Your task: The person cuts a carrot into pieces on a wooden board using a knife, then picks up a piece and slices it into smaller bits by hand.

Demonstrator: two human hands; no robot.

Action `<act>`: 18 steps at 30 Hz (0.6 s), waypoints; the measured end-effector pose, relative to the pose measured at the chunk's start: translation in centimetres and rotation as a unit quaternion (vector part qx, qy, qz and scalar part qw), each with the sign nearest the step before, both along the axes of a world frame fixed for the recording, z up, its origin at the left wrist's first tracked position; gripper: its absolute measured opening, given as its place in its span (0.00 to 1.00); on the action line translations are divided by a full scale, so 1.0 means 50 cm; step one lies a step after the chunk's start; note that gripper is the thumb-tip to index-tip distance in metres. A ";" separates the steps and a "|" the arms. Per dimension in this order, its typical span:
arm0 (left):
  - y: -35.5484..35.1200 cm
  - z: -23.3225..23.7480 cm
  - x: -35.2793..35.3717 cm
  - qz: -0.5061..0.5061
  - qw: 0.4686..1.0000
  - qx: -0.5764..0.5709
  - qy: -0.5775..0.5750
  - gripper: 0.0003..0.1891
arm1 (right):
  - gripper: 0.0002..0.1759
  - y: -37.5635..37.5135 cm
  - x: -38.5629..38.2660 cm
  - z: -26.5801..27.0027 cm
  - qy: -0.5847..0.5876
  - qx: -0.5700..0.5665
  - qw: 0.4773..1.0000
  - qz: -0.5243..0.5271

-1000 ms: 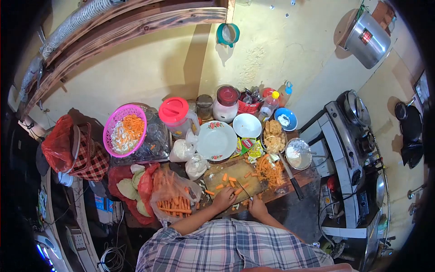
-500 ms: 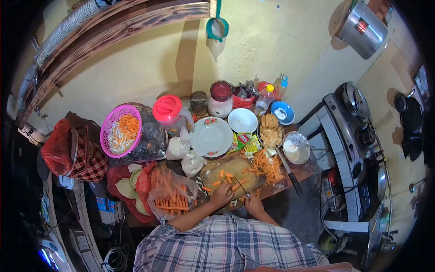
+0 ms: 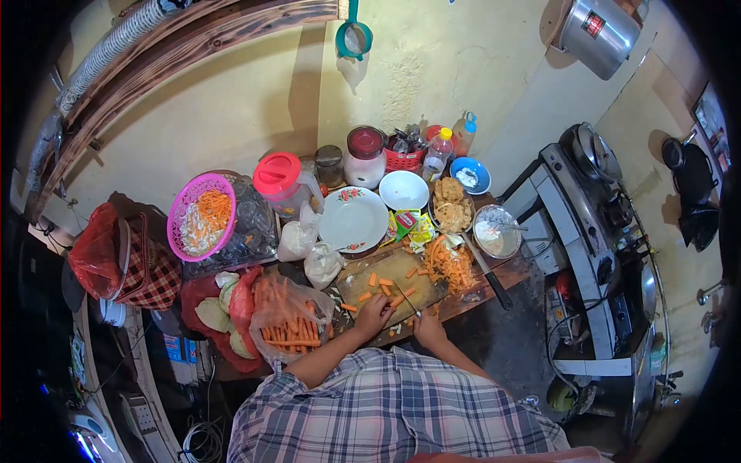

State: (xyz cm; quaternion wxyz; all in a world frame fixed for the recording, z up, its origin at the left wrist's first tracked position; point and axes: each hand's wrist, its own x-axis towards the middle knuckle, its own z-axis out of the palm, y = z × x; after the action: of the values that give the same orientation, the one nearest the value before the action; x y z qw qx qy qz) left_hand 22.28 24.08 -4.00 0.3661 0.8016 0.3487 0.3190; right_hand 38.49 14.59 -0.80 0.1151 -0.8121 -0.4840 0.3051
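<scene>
A wooden cutting board (image 3: 351, 287) lies in front of me with several short carrot pieces (image 3: 373, 278) scattered on it. My right hand (image 3: 428, 329) is closed round the handle of a small knife (image 3: 405, 297), its blade over the board. At the board's near edge my left hand (image 3: 374, 315) rests with fingers bent beside the carrot pieces; whether it grips one is too small to tell. Shredded carrot (image 3: 451, 265) is heaped at the board's right. A clear plastic bag (image 3: 289, 320) of carrot sticks sits left of my left hand.
Behind the board stand a floral plate (image 3: 353, 220), a white bowl (image 3: 404, 190) and a red-lidded pitcher (image 3: 279, 185). A larger knife (image 3: 490, 279) and a metal bowl (image 3: 499, 231) are right. A pink basket (image 3: 176, 224) stands left, a stove (image 3: 590, 231) far right.
The view has shifted slightly, moving the scene up and left. My right hand with the small knife has drawn slightly back from my left hand.
</scene>
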 end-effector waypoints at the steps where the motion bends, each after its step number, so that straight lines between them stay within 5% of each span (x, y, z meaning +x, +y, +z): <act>1: -0.001 0.004 0.000 0.001 1.000 -0.020 -0.001 0.11 | 0.16 0.002 0.002 -0.005 -0.002 0.000 1.000 0.002; 14: -0.007 0.014 0.009 0.020 0.998 -0.012 0.052 0.11 | 0.14 0.003 0.034 -0.010 0.041 0.021 0.997 0.066; 18: -0.019 0.011 0.035 0.015 0.995 0.065 0.070 0.12 | 0.13 -0.007 0.069 0.024 0.053 -0.007 0.996 0.071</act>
State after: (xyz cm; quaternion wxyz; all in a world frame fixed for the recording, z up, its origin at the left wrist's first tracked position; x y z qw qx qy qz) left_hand 24.04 23.13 -3.45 0.2826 0.8388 0.3644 0.2895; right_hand 41.94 14.24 0.39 0.1128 -0.7593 -0.5313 0.3585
